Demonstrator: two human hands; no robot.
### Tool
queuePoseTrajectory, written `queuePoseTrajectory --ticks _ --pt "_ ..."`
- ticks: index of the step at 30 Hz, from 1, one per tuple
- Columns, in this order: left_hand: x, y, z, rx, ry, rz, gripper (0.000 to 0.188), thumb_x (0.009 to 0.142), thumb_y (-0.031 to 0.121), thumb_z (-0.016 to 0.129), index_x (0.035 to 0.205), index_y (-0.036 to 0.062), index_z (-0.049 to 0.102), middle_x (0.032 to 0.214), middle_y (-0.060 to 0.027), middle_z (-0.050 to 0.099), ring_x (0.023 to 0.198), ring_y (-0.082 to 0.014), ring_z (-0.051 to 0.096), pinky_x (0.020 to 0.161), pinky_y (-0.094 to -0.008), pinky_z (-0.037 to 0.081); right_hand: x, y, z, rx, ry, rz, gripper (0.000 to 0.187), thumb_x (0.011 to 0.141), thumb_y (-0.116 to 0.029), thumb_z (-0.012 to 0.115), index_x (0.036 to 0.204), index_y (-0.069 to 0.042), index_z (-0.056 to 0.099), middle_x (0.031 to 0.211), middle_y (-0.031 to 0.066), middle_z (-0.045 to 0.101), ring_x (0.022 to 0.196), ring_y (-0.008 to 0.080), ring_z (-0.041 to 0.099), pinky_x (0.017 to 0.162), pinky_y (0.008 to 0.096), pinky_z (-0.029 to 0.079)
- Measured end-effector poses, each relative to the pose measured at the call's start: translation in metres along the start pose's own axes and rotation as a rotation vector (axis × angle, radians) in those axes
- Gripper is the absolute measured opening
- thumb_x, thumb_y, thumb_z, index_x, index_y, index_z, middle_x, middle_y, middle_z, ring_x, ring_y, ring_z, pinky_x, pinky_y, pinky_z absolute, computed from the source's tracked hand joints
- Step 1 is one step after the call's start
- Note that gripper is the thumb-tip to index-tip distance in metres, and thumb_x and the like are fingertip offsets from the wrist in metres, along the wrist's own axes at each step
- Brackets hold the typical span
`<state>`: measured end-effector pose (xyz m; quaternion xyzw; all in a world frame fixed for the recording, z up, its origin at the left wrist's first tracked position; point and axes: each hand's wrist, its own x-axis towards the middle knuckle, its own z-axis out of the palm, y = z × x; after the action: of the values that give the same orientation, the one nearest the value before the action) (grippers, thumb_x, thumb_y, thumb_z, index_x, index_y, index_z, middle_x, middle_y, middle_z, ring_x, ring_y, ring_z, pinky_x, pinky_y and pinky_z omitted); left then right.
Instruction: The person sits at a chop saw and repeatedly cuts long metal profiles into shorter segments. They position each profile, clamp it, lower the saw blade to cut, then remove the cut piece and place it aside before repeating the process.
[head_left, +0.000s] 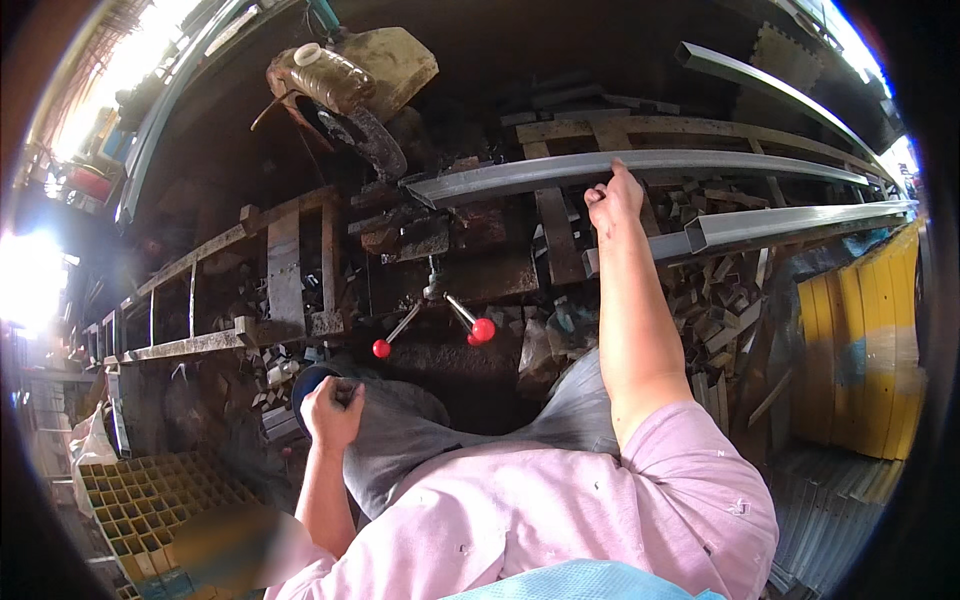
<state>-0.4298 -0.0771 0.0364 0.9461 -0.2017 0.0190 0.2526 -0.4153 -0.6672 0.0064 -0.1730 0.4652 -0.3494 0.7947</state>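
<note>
My right arm reaches out over a long grey metal bar [520, 178], and my right hand [614, 198] grips its near edge with curled fingers. The bar's left end rests at a clamp [425, 240] under a dark, curved saw guard [368, 140]. Close to my left thigh, my left hand [332, 410] is closed in a loose fist; whatever it may hold is hidden. Between the two hands, handles with red ball knobs [482, 330] stick out from the clamp toward me.
More metal bars [790, 222] lie on a rack at right. Offcuts [720, 310] are heaped below it. A roller frame [190, 340] extends left. Yellow stacked profiles [865, 340] stand at far right, bundled square tubes [150, 500] at lower left. A plastic bottle [335, 82] sits atop the machine.
</note>
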Motion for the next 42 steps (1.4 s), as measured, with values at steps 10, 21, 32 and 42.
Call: queuePoseTrajectory --ticks 10,21,32,42 --pt "0.144 0.228 0.003 0.002 0.076 0.813 0.038 0.076 0.018 0.094 0.105 0.0075 0.072 0.107 -0.0120 0.073 0.107 -0.0341 0.071 0.097 -0.0461 0.057 -0.075 0.009 -0.018 -0.068 -0.131 -0.162 0.036 0.094 -0.036 0.081 0.094 -0.001 0.073 0.080 0.0062 0.064 0.063 0.0199 0.060 0.052 0.0428 0.046" --pt "0.239 0.287 0.012 0.471 -0.305 0.335 0.071 0.071 0.046 0.099 0.130 0.0123 0.080 0.122 -0.0170 0.082 0.120 -0.0375 0.075 0.104 -0.0510 0.059 -0.086 -0.006 -0.020 0.060 -0.461 0.026 0.055 0.100 -0.057 0.082 0.125 -0.010 0.066 0.094 0.0018 0.067 0.071 0.0125 0.060 0.059 0.0353 0.053" --pt "0.168 0.082 -0.113 0.504 -0.052 0.159 0.061 0.059 0.023 0.101 0.115 0.0079 0.081 0.112 -0.0200 0.079 0.112 -0.0419 0.072 0.100 -0.0527 0.055 -0.123 0.065 0.002 0.469 -0.448 0.115 0.056 0.114 -0.055 0.062 0.132 -0.002 0.065 0.113 0.0128 0.072 0.106 0.0292 0.073 0.098 0.0490 0.061" --pt "0.059 -0.185 -0.262 0.280 0.308 0.218 0.050 0.050 0.003 0.094 0.097 0.0028 0.075 0.092 -0.0167 0.073 0.094 -0.0419 0.072 0.089 -0.0476 0.056 -0.219 0.105 -0.038 0.147 -0.709 0.360 0.053 0.113 -0.059 0.059 0.125 -0.009 0.070 0.122 0.0100 0.074 0.120 0.0264 0.072 0.108 0.0475 0.059"
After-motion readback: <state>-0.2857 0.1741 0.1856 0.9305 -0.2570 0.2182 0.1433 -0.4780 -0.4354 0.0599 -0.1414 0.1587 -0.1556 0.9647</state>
